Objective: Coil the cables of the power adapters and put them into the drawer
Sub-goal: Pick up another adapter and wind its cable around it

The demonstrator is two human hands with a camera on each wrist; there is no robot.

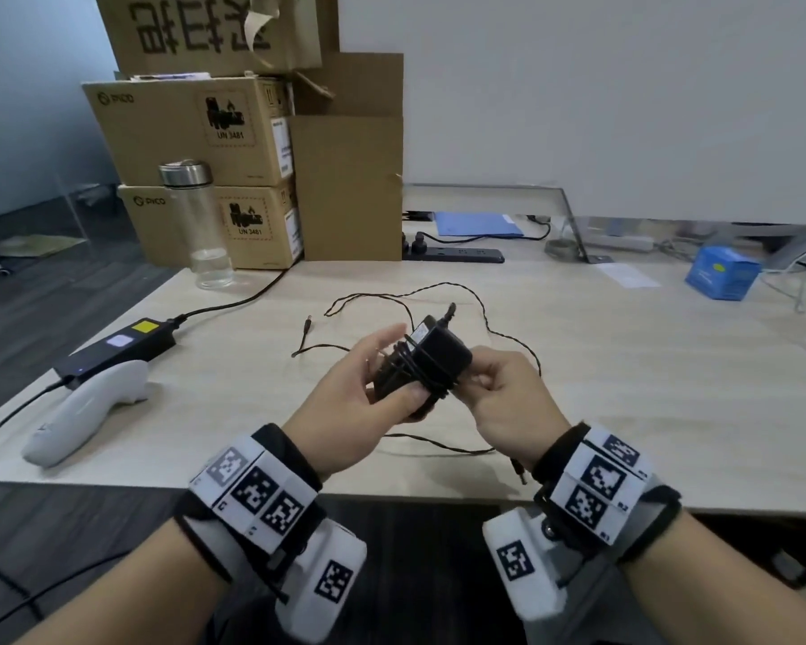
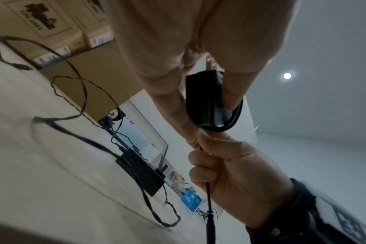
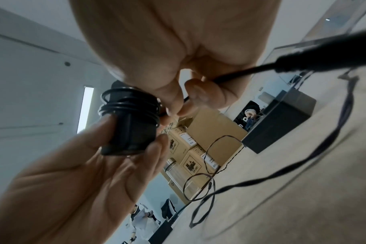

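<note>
Left hand [image 1: 368, 398] grips the light, rigid power adapter [image 1: 431, 353]; right hand [image 1: 503, 388] pinches its thin, springy cable [image 3: 230, 77] — hold the tail taut.

Office: desk [image 1: 624, 388], cardboard boxes [image 1: 192, 132]

White marker-tagged wristbands [image 1: 257, 491], black straps

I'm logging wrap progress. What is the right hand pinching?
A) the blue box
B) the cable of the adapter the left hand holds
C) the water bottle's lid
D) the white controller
B: the right hand pinches the cable beside the adapter, which the left hand grips.
</note>
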